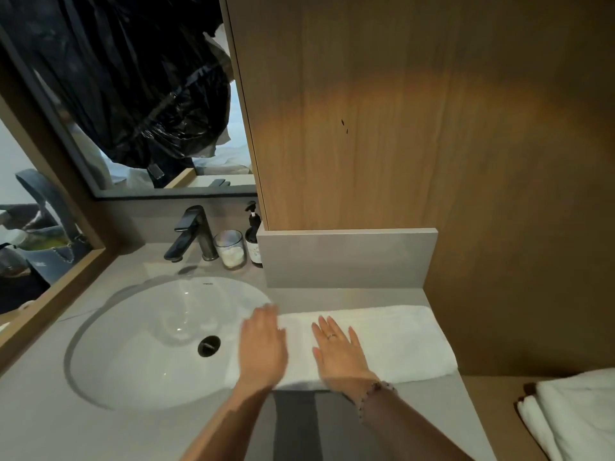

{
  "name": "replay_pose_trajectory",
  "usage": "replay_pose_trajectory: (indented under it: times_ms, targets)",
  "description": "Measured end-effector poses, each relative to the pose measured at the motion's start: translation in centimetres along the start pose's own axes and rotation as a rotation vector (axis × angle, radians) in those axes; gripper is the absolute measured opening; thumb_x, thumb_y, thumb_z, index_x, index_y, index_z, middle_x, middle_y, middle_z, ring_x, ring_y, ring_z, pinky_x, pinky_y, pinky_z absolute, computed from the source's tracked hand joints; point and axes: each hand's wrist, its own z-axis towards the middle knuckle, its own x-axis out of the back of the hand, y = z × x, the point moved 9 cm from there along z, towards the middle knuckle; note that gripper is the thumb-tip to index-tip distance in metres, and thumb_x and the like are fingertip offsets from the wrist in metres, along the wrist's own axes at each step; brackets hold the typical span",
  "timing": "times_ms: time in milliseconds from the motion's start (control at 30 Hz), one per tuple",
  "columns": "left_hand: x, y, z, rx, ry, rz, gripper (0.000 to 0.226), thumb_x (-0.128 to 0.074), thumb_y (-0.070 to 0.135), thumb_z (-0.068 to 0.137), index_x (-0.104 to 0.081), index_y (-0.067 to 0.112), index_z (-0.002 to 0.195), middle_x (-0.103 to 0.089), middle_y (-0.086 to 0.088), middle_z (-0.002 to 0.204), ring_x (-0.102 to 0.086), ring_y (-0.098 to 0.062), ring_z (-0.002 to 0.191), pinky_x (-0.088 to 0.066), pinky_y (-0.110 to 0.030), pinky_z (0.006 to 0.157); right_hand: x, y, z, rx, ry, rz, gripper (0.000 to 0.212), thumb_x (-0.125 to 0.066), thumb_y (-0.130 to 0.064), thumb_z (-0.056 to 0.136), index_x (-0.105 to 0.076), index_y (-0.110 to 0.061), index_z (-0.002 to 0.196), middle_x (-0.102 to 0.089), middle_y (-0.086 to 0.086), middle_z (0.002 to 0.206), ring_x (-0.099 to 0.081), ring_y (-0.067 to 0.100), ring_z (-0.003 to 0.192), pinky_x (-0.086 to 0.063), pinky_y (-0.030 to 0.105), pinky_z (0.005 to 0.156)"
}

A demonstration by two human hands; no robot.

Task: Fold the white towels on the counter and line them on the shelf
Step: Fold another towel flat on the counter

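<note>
Mid-fold: one towel in hand, others apparently shelved.
The white towel (399, 337) lies as a long strip on the desk (366, 294), right of the sink (149, 344). The left hand (263, 347) and right hand (339, 351) press it, fingers straight. Folded towels (572, 414) sit near right; cross-folds probably remain.

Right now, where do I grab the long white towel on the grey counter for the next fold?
Probably the long white towel by its free right end, both corners, coming from the right: it lies as a flat strip and the left hand and right hand cover the left half.
</note>
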Motion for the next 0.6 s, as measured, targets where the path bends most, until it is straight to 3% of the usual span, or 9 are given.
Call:
replay_pose_trajectory:
  times_ms: [67, 100, 167, 200, 267, 333, 500, 600]
  targets:
    - [-4.4, 2.6, -1.2, -0.139, -0.278, -0.014, 0.053, -0.022, 0.032, 0.1, -0.022, 0.012, 0.149, -0.019, -0.003, 0.156, -0.018, -0.022, 0.144, -0.014, -0.039, 0.116, -0.6, 0.2, 0.1, 0.018, -0.008, -0.039, 0.112, 0.043, -0.06, 0.054, 0.001, -0.023, 0.151, 0.011, -0.006, 0.158, 0.013, 0.011, 0.145, 0.014, 0.033, 0.111]
    - [-6.3, 2.5, -1.8, -0.12, -0.428, 0.038, 0.056, -0.012, 0.041, 0.099, -0.008, 0.019, 0.151, -0.002, 0.004, 0.158, -0.001, -0.015, 0.146, 0.0, -0.034, 0.117, -0.8, 0.7, 0.1, 0.015, -0.021, -0.045, 0.115, 0.045, -0.061, 0.051, 0.002, -0.024, 0.151, 0.012, -0.008, 0.158, 0.013, 0.01, 0.145, 0.017, 0.031, 0.109]
    - [-7.3, 1.9, -1.7, -0.112, -0.471, 0.105, 0.079, 0.011, 0.057, 0.079, 0.003, 0.023, 0.15, 0.011, 0.005, 0.158, 0.011, -0.011, 0.145, 0.01, -0.031, 0.115, -0.6, 2.7, -0.2, -0.011, -0.007, -0.043, 0.121, 0.047, -0.064, 0.045, 0.003, -0.026, 0.151, 0.013, -0.009, 0.158, 0.014, 0.009, 0.144, 0.026, 0.025, 0.104]
    - [-7.2, 1.5, -1.6, -0.102, -0.45, 0.117, 0.093, 0.018, 0.06, 0.066, 0.005, 0.023, 0.15, 0.013, 0.004, 0.158, 0.012, -0.012, 0.145, 0.011, -0.031, 0.114, 0.0, 4.2, -0.6, -0.037, 0.012, -0.048, 0.119, 0.046, -0.066, 0.047, 0.003, -0.027, 0.151, 0.013, -0.009, 0.158, 0.014, 0.01, 0.144, 0.03, 0.024, 0.102]
    - [-6.7, 0.1, -1.4, -0.039, -0.43, 0.112, 0.103, 0.021, 0.06, 0.056, 0.005, 0.022, 0.15, 0.015, 0.002, 0.157, 0.013, -0.014, 0.145, 0.012, -0.033, 0.114, 1.0, 8.2, -1.4, -0.124, 0.038, -0.044, 0.09, 0.025, -0.066, 0.074, 0.003, -0.025, 0.151, 0.012, -0.008, 0.158, 0.014, 0.01, 0.144, 0.027, 0.028, 0.106]
    - [-6.4, -1.5, -1.5, 0.06, -0.41, 0.106, 0.104, 0.02, 0.063, 0.057, 0.005, 0.021, 0.15, 0.016, -0.001, 0.157, 0.014, -0.016, 0.145, 0.013, -0.034, 0.114, 1.8, 11.9, -2.4, -0.238, 0.0, -0.065, 0.06, -0.001, -0.047, 0.098, 0.003, -0.021, 0.151, 0.012, -0.005, 0.158, 0.014, 0.01, 0.144, 0.016, 0.031, 0.113]
    - [-5.2, -5.1, -2.2, 0.359, -0.39, 0.093, 0.071, -0.011, 0.054, 0.096, 0.004, 0.012, 0.151, 0.003, -0.018, 0.157, 0.002, -0.028, 0.146, 0.0, -0.038, 0.117, 2.1, 14.3, -3.2, -0.325, -0.052, -0.148, 0.054, -0.004, -0.038, 0.101, 0.009, -0.02, 0.15, 0.016, -0.006, 0.157, 0.018, 0.008, 0.143, 0.018, 0.04, 0.112]
    - [-5.5, -9.5, -3.3, 0.623, -0.48, -0.038, 0.088, -0.016, 0.067, 0.09, -0.004, 0.004, 0.15, -0.028, -0.018, 0.152, -0.025, -0.031, 0.141, -0.011, -0.041, 0.115, 2.2, 14.1, -2.8, -0.351, -0.089, -0.18, 0.055, -0.005, -0.038, 0.101, 0.009, -0.018, 0.15, 0.014, -0.004, 0.158, 0.017, 0.01, 0.144, 0.017, 0.045, 0.113]
